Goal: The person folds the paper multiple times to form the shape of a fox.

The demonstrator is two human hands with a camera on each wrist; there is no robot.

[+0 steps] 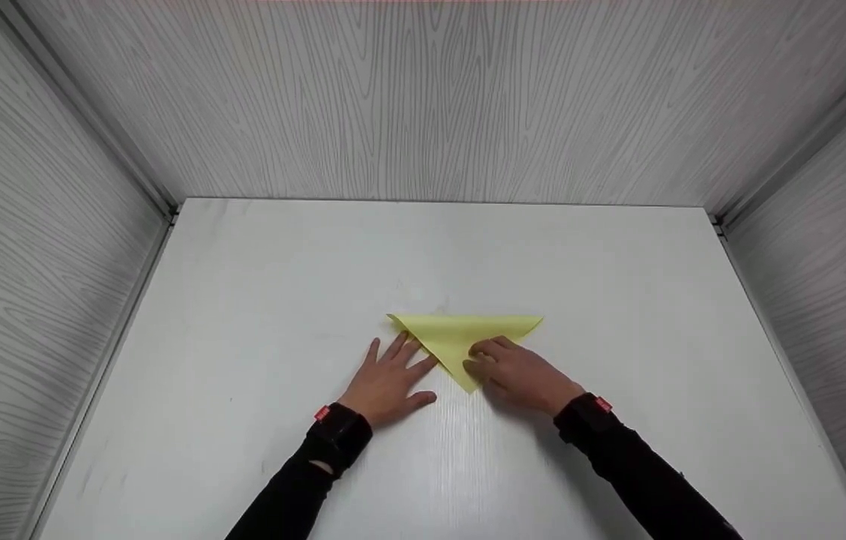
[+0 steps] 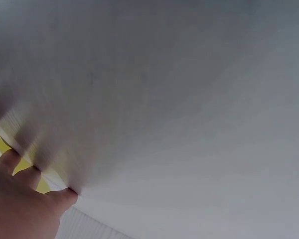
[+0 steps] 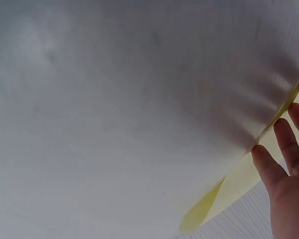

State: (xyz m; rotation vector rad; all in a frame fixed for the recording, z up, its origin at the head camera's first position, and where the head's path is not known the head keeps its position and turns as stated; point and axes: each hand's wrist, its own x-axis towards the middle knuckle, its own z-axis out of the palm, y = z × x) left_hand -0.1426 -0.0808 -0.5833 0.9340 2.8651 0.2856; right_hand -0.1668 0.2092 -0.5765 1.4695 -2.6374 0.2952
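Note:
A yellow sheet of paper (image 1: pixel 447 339), folded into a triangle, lies on the white table with its long edge at the far side and a point toward me. My left hand (image 1: pixel 387 384) rests flat with spread fingers, their tips at the paper's left slanting edge. On the right part of the sheet, my right hand (image 1: pixel 526 379) presses with its fingertips, the fingers slightly bent. In the left wrist view, yellow paper (image 2: pixel 42 186) shows between the fingers. The right wrist view shows extended fingers against the paper (image 3: pixel 203 209), whose layers stand slightly apart near one corner.
The white tabletop (image 1: pixel 280 262) spreads around the paper on every side. Grey wood-grain panels (image 1: pixel 423 105) rise at the back, left and right. Both forearms wear dark sleeves and black wrist bands (image 1: pixel 340 435).

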